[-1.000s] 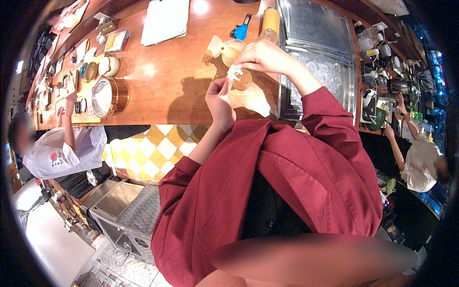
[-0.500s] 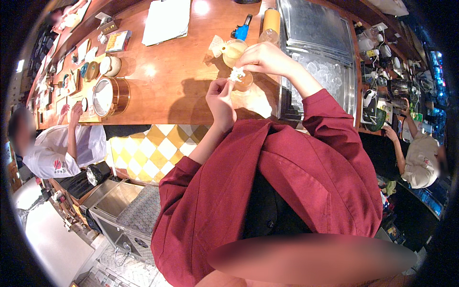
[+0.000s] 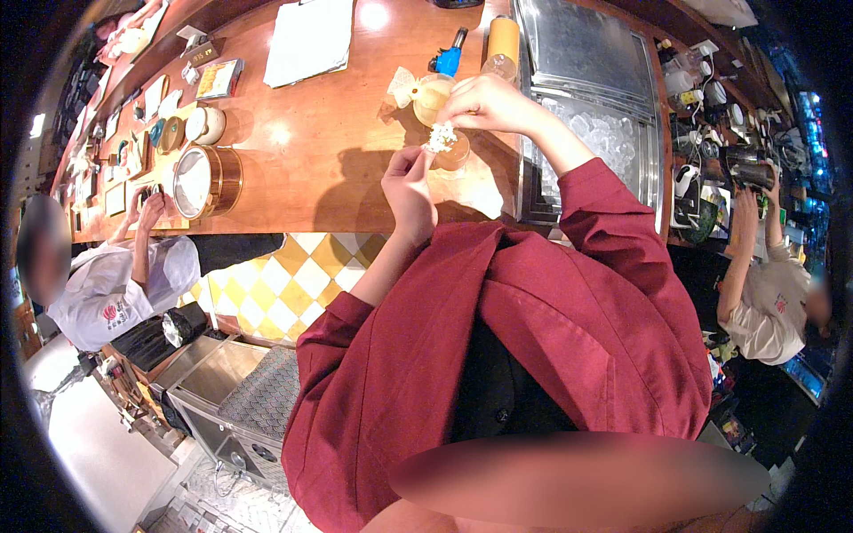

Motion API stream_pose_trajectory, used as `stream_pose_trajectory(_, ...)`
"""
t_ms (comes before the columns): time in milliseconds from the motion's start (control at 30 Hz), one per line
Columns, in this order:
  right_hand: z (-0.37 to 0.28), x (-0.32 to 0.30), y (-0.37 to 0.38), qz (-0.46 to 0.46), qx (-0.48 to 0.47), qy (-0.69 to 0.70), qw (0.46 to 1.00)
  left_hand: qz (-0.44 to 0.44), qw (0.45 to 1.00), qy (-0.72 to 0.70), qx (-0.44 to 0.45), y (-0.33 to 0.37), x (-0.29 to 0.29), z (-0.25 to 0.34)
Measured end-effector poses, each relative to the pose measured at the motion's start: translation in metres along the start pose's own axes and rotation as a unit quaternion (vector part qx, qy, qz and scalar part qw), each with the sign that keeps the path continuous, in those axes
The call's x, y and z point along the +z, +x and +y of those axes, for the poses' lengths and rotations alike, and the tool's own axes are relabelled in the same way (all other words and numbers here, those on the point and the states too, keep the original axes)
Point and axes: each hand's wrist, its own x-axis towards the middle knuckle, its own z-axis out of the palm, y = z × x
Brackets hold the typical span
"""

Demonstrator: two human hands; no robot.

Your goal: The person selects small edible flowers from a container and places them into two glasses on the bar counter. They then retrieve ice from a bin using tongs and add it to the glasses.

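Observation:
A small sprig of white flowers [image 3: 441,137] is between my two hands, over a glass of amber drink [image 3: 455,155]. My left hand [image 3: 409,182] is closed in a pinch at the sprig's lower end. From the right, my right hand [image 3: 489,105] reaches over with its fingertips pinched at the sprig's upper side. Just beyond stands a second glass with a pale yellow drink [image 3: 430,96], partly hidden by my right fingers. A pale, bow-like garnish [image 3: 402,87] sits at that glass's left.
Behind the glasses are a blue torch [image 3: 447,59] and a yellow bottle [image 3: 504,40]. An ice bin [image 3: 595,142] lies right. White papers [image 3: 309,40] and a metal bucket [image 3: 233,182] are on the wooden counter. Co-workers [image 3: 115,289] [image 3: 769,298] stand at either side.
My hands and the sprig have barely moved. The left co-worker's hands have shifted along the counter; the right co-worker has raised both hands to a dark container.

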Motion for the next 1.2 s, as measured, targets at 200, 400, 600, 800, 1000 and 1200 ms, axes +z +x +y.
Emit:
stream_pose_trajectory(200, -0.009, -0.003, 0.000, -0.004, -0.011, -0.057, 0.998, -0.002, 0.999, 0.039, 0.009, -0.001, -0.005, -0.001)
stream_pose_trajectory(400, -0.009, -0.002, 0.001, -0.009, 0.001, -0.054, 0.998, 0.012, 0.997, 0.081, 0.015, -0.002, -0.005, -0.003)
stream_pose_trajectory(600, -0.019, -0.007, 0.005, -0.016, -0.010, -0.086, 0.996, 0.014, 0.994, 0.103, 0.038, 0.000, -0.005, -0.003)
stream_pose_trajectory(800, -0.029, -0.009, 0.009, -0.031, -0.011, -0.132, 0.991, 0.019, 0.994, 0.094, 0.048, 0.003, -0.009, -0.012)
stream_pose_trajectory(1000, -0.038, -0.007, 0.009, -0.046, -0.002, -0.187, 0.981, 0.013, 0.988, 0.126, 0.092, 0.005, -0.014, -0.019)
stream_pose_trajectory(1200, -0.041, -0.007, 0.008, -0.038, 0.003, -0.172, 0.984, -0.009, 0.982, 0.124, 0.145, 0.009, -0.016, -0.024)
